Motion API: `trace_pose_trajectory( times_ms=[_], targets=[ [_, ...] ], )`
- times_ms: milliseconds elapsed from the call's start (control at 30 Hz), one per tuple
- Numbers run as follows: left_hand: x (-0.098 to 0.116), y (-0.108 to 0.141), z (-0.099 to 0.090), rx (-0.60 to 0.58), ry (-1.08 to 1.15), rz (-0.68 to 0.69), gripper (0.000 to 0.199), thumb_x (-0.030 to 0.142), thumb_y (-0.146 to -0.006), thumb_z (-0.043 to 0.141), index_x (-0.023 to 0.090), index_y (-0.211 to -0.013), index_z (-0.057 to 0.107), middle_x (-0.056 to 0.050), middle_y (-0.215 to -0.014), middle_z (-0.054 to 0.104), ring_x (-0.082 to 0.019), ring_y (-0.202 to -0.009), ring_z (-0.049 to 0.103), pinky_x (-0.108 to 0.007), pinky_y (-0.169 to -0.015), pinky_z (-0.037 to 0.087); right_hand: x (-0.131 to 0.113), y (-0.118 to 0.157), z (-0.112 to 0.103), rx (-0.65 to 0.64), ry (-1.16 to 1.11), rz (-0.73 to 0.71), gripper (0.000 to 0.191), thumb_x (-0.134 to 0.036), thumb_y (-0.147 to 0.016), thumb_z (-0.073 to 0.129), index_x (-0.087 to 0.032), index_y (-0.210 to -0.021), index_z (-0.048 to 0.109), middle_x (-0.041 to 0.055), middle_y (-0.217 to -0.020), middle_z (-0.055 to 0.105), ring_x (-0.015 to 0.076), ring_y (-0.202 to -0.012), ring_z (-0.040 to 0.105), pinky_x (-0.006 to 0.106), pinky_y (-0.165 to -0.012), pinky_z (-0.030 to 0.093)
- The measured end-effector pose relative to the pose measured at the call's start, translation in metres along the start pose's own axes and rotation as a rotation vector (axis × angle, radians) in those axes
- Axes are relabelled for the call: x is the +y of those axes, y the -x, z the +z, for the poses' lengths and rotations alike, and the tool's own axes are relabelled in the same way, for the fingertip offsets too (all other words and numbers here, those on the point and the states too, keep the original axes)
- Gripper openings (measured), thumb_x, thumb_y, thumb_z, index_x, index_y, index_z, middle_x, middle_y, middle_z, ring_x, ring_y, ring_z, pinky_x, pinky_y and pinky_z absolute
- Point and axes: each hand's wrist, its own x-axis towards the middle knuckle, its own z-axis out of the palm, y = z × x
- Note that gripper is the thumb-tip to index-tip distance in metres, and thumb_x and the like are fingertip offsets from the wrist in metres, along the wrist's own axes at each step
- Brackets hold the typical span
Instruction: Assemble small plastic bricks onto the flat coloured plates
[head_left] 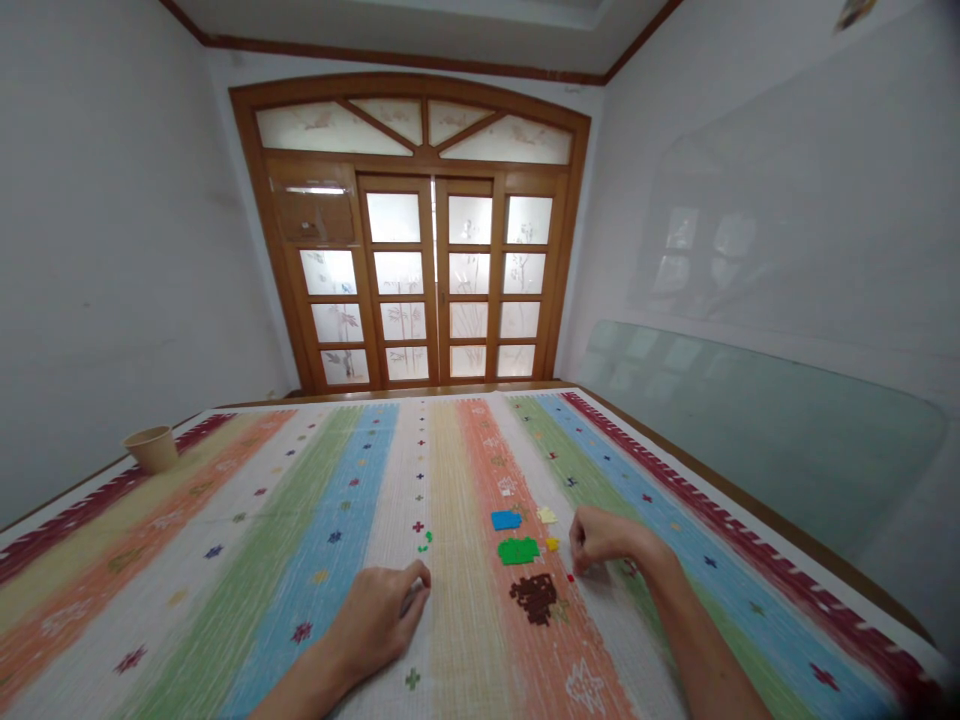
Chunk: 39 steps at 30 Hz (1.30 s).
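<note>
My left hand rests on the striped tablecloth with its fingers curled and thumb pressed near the index finger. What it holds, if anything, is hidden. Just beyond its fingertips lie a few small bright green pieces. My right hand is closed, its fingers bent down to the cloth beside a tiny red piece; I cannot see what is inside. To its left are a brown pile of small pieces, a green group of flat pieces, a blue group, yellow pieces and cream pieces.
A tan paper cup stands at the far left of the table. The striped tablecloth covers the tabletop. Beyond the far edge are wooden doors with glass panes. A pale glass panel leans along the right wall.
</note>
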Motion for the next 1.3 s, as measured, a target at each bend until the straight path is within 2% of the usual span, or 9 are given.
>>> trace_pose_trajectory(
  times_ms=[167,500,867,1067,1200,1300],
  targets=[
    [0.000,0.000,0.000,0.000,0.015,-0.004,0.022,0.026,-0.092,0.043,0.022,-0.097,0.064,-0.001,-0.067,0.068,-0.018,-0.064,0.065,-0.026,-0.061,0.040,-0.005,0.002,0.000,-0.038,0.026,0.028,0.003,-0.015,-0.053,0.070,-0.016,-0.050,0.069,-0.0012,-0.049,0.060,0.0123,-0.050,0.053,0.022,-0.046,0.032],
    [-0.001,0.000,0.001,0.002,0.025,0.002,0.021,0.026,-0.092,0.044,0.022,-0.097,0.064,-0.001,-0.066,0.067,-0.017,-0.064,0.065,-0.025,-0.061,0.039,-0.008,0.006,0.000,-0.059,0.020,0.073,0.002,-0.017,-0.052,0.074,-0.016,-0.052,0.072,0.0011,-0.053,0.065,0.0140,-0.053,0.057,0.022,-0.048,0.035],
    [0.000,-0.001,0.000,0.004,0.013,-0.014,0.021,0.027,-0.092,0.043,0.022,-0.095,0.064,-0.002,-0.069,0.069,-0.018,-0.066,0.066,-0.025,-0.063,0.041,-0.003,-0.003,0.003,0.039,-0.026,-0.063,0.008,-0.022,-0.054,0.074,-0.016,-0.059,0.078,0.0022,-0.054,0.068,0.0134,-0.051,0.054,0.022,-0.048,0.034],
    [-0.002,-0.003,0.002,0.042,-0.004,-0.063,0.025,0.028,-0.095,0.039,0.022,-0.096,0.064,-0.002,-0.066,0.069,-0.018,-0.065,0.067,-0.025,-0.063,0.042,-0.020,-0.009,0.007,0.124,-0.025,-0.195,0.014,-0.022,-0.062,0.070,-0.016,-0.069,0.080,0.0006,-0.054,0.065,0.0107,-0.051,0.047,0.022,-0.048,0.029],
    [-0.001,-0.005,-0.001,0.056,-0.031,-0.164,0.030,0.030,-0.096,0.038,0.022,-0.108,0.064,-0.003,-0.069,0.071,-0.021,-0.071,0.070,-0.027,-0.065,0.044,-0.040,-0.009,0.014,0.212,-0.027,-0.231,0.013,-0.022,-0.067,0.070,-0.017,-0.072,0.080,-0.0020,-0.050,0.056,0.0092,-0.050,0.042,0.022,-0.048,0.024],
    [-0.002,-0.006,-0.003,0.067,-0.044,-0.234,0.034,0.031,-0.098,0.036,0.023,-0.117,0.063,-0.004,-0.072,0.072,-0.022,-0.074,0.071,-0.027,-0.066,0.045,-0.054,-0.008,0.019,0.255,-0.020,-0.259,0.014,-0.024,-0.070,0.070,-0.017,-0.076,0.080,-0.0024,-0.051,0.055,0.0095,-0.050,0.042,0.023,-0.049,0.025]
  ],
)
